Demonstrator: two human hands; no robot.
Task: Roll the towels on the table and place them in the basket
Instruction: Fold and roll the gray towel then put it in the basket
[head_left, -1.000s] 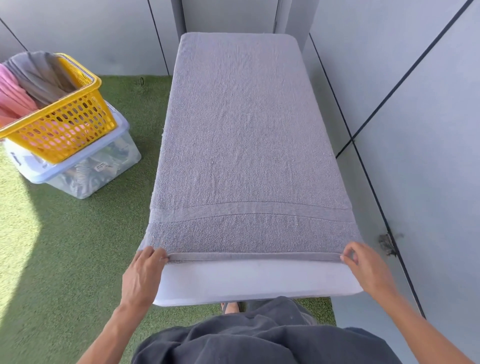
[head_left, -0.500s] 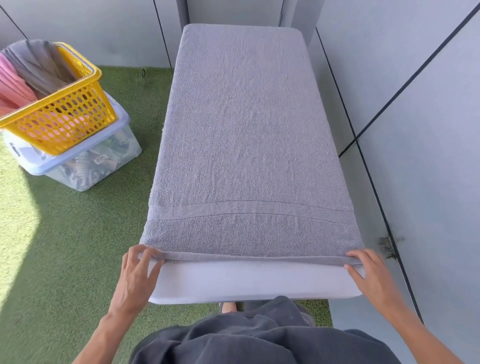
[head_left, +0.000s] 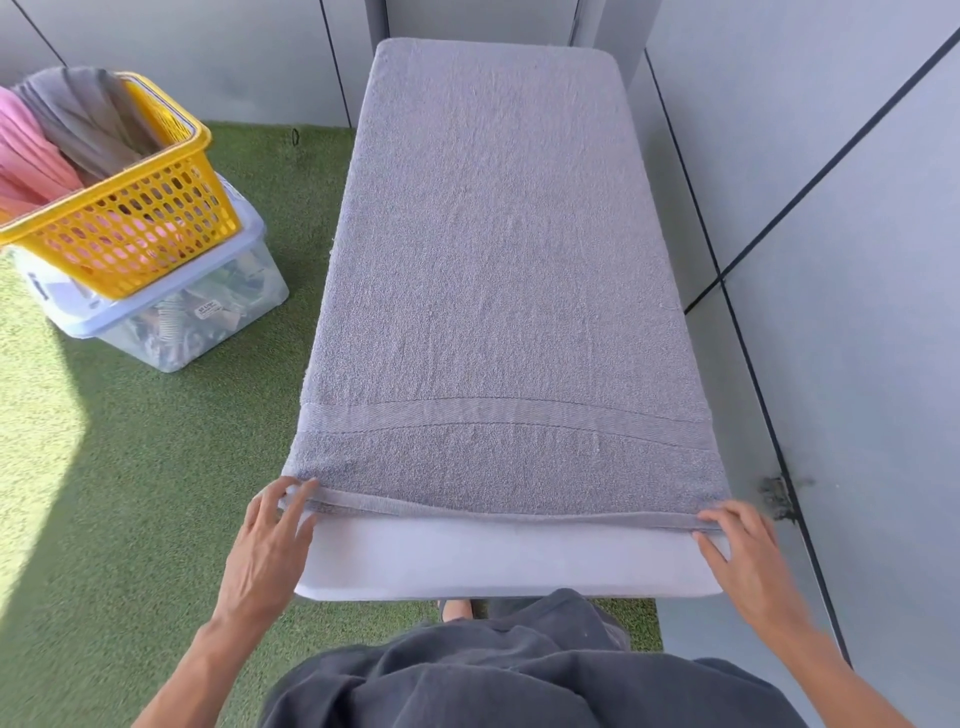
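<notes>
Both hands have slid slightly toward the near hem since a second ago.
Flat grey terry towel (head_left: 498, 270) covers the white table (head_left: 498, 566) ahead; left hand (head_left: 267, 545) pinches its near-left corner, right hand (head_left: 748, 558) pinches the near-right corner, fingers curled over the hem.

Grey towel (head_left: 498, 291) flat on white table (head_left: 498, 561), both hands (left hand (head_left: 267, 551), right hand (head_left: 748, 561)) at its near hem

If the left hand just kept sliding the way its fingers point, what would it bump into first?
The towel. The left hand points away from the person and slightly right, its fingertips already at the towel's near corner, so it would likely push into the cloth on the table.
</notes>
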